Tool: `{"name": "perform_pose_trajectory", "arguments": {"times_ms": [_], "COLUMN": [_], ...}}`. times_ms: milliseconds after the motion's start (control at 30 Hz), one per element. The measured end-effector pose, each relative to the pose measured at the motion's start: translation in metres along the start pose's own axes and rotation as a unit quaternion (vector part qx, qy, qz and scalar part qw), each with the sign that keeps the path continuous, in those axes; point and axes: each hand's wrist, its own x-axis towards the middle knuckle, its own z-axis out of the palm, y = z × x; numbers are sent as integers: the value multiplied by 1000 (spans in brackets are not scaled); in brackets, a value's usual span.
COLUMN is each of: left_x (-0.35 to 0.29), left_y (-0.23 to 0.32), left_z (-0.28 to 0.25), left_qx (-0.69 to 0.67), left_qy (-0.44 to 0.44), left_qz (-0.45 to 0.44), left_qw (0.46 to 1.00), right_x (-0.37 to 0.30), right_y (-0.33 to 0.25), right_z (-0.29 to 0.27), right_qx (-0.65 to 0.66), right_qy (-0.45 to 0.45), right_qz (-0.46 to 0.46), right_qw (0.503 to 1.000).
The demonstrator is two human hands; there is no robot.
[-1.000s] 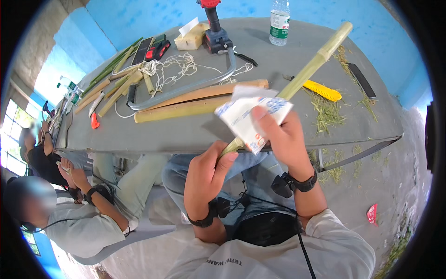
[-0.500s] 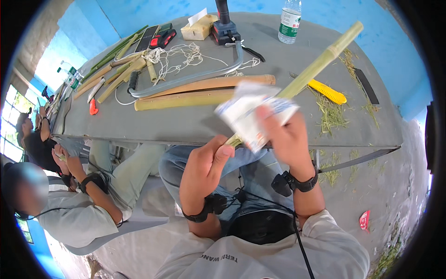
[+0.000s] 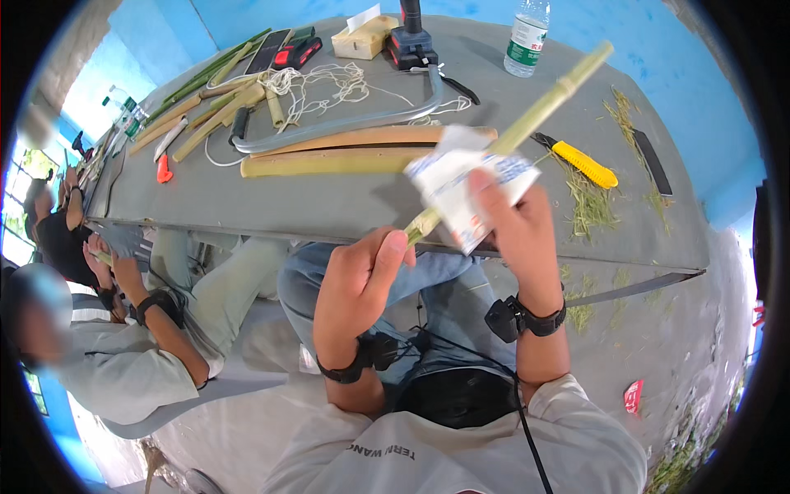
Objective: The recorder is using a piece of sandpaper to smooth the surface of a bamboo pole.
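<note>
A slim green bamboo stick slants up and to the right over the table's front edge. My left hand is closed round its near end, with the thumb lying along it. My right hand pinches a folded white paper sheet with blue and orange print round the middle of the stick. The thumb presses on top; the other fingers are mostly hidden under the sheet. To the right of the sheet lies a yellow-handled utility knife. Split bamboo pieces lie just beyond the sheet.
On the grey table are a bow saw frame, white string, a cordless tool, a tissue pack and a water bottle. Bamboo shavings lie at right. Another person sits at left.
My right hand and the sheet have shifted slightly to the right, while the stick's far end has swung a little left. My left hand keeps its grip on the near end.
</note>
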Motion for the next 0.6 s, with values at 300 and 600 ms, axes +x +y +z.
{"name": "perform_pose_trajectory", "arguments": {"times_ms": [300, 600], "left_x": [-1, 4], "left_y": [0, -2], "left_z": [7, 5], "left_qx": [-252, -248], "left_qy": [-99, -144], "left_qz": [-65, -88], "left_qw": [961, 954], "right_x": [-6, -1], "right_y": [-16, -3], "right_z": [0, 5], "right_qx": [-35, 39], "right_qy": [-130, 81], "right_qz": [50, -6], "right_qw": [990, 996]}}
